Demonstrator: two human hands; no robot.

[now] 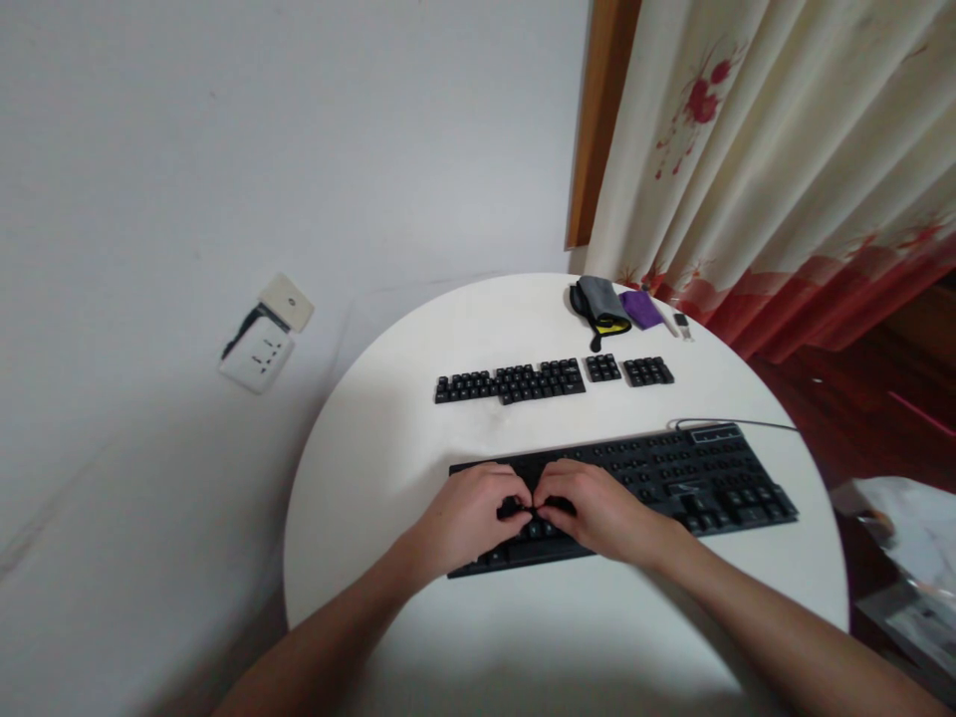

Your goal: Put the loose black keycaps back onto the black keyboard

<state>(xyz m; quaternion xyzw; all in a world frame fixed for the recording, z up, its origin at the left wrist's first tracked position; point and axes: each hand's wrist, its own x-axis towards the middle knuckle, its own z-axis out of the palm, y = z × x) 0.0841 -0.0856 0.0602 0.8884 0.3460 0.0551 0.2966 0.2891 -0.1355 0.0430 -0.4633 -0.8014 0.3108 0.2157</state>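
On the worktop (358, 478) we find the keyboard (687, 478), long axis left to right. Our left hand (467, 516) and right hand (597, 510) curl narrowly over its left half, fingertips meeting, equally near; whether they pinch anything we cannot tell. Loose keycaps (523, 381) lie beyond the keyboard.

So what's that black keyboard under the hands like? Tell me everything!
The keyboard is long, black and looks like plastic, with rows of dark keys showing clearly on its right half. It lies flat on the round white table, slightly slanted, with its right end farther back. A thin grey cable leaves its far right corner. The left hand and right hand both rest on its left-middle part, fingertips meeting.
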